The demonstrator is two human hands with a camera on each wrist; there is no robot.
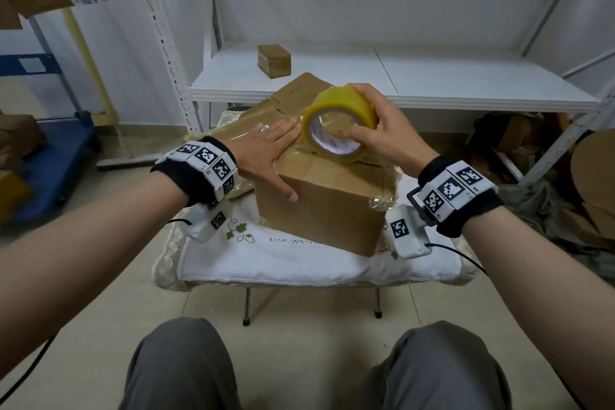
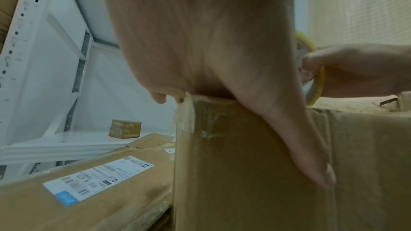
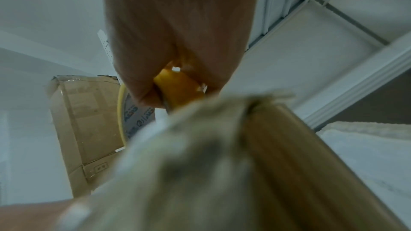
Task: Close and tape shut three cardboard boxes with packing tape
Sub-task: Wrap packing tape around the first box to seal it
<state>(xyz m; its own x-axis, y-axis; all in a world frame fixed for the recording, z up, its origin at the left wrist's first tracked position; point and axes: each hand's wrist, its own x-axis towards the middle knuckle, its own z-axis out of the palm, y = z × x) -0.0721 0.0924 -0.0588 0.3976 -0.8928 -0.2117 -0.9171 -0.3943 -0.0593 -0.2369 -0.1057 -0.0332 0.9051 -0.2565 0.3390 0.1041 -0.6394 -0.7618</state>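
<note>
A closed brown cardboard box (image 1: pixel 329 206) stands on a small cloth-covered table (image 1: pixel 299 260). My left hand (image 1: pixel 266 150) lies flat on the box's top left edge, fingers straight, thumb down the front face (image 2: pixel 311 155). My right hand (image 1: pixel 382 136) grips a yellow roll of packing tape (image 1: pixel 336 123) over the box top, thumb inside the core. The roll (image 3: pixel 177 90) shows between my fingers in the right wrist view, and its edge (image 2: pixel 315 83) in the left wrist view. A flatter cardboard box (image 1: pixel 266 110) with a shipping label (image 2: pixel 98 180) lies behind and left.
A small taped box (image 1: pixel 274 60) sits on the white metal shelf (image 1: pixel 432 83) behind the table. More cardboard lies under the shelf at right (image 1: pixel 592 176) and on a blue cart (image 1: pixel 50 156) at left. My knees (image 1: pixel 186 369) are below the table.
</note>
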